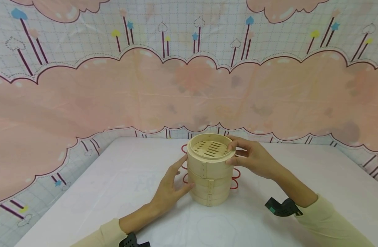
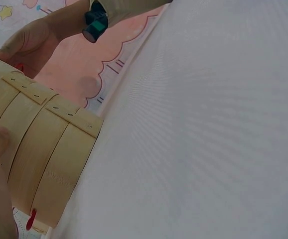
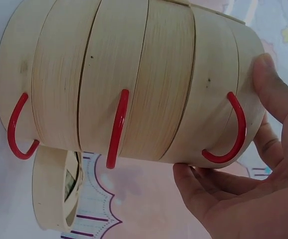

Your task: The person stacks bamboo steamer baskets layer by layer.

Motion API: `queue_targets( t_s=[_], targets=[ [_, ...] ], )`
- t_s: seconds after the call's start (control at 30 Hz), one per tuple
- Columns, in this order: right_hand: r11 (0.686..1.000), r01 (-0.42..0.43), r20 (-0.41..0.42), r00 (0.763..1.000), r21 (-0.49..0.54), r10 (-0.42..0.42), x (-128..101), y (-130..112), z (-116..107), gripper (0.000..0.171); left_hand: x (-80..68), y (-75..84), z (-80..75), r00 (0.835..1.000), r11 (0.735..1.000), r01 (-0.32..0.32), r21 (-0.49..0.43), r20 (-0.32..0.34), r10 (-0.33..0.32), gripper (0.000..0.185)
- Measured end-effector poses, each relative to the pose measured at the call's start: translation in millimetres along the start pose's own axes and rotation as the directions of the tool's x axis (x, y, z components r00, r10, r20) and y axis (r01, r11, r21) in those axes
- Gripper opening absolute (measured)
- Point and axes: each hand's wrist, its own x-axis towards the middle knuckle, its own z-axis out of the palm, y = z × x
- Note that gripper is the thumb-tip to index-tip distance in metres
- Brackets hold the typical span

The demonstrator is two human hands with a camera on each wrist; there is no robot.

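With the left hand [image 1: 168, 190] pressed flat, fingers straight, steadying the 3-tier bamboo steamer [image 1: 210, 178], the right hand [image 1: 254, 158] fingers pinching the top tier [image 1: 211, 156] should lift straight up off the desk [image 1: 115, 192].

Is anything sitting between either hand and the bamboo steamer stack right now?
Nothing visible does. The left hand already rests against the side of the bamboo steamer stack, and the right hand grips the top tier's rim. Only the stack's own red wire handles stick out from its sides.
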Motion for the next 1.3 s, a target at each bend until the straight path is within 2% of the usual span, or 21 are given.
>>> queue_targets(
  t_s=[0.2,0.3,0.5,0.6,0.63,0.83,0.87,1.1,1.3],
  targets=[
    [0.999,0.013,0.026,1.0,-0.046,-0.012,0,1,-3,0.031,-4.3,-28.7,9.0,1.0,1.0,-0.003,0.006,0.0,0.003,0.083],
    [0.993,0.045,0.054,0.998,-0.107,-0.04,0,1,-7,0.039,-4.4,-34.8,9.9,1.0,1.0,0.002,0.007,0.012,-0.002,0.083],
    [0.975,0.1,0.124,0.989,-0.2,-0.076,-4,1,-18,0.069,2.0,-33.8,6.9,1.0,1.0,-0.012,-0.009,0.004,0.012,0.079],
    [0.964,0.103,0.149,0.986,-0.245,-0.068,-5,0,-22,0.076,8.4,-32.1,4.4,0.999,1.0,-0.028,0.0,-0.019,0.028,0.078],
    [0.96,0.101,0.153,0.986,-0.262,-0.062,-5,0,-23,0.078,10.9,-26.2,2.3,0.999,1.0,-0.03,0.004,-0.029,0.03,0.077],
    [0.949,0.094,0.161,0.986,-0.301,-0.047,-4,2,-26,0.077,18.6,-24.1,-4.5,0.997,0.999,-0.011,0.047,-0.074,0.014,0.077],
    [0.949,0.095,0.163,0.986,-0.302,-0.047,-4,1,-25,0.077,18.8,-29.7,-4.6,0.997,0.999,-0.006,0.054,-0.071,0.01,0.078],
    [0.945,0.072,0.156,0.987,-0.318,-0.023,-4,2,-25,0.076,22.7,-25.3,-9.2,0.998,0.998,0.06,0.022,0.013,-0.06,0.073],
    [0.946,0.075,0.162,0.986,-0.316,-0.024,-4,3,-26,0.075,23.4,-24.1,-7.8,0.998,0.998,0.061,0.018,0.012,-0.061,0.069]
  ],
)
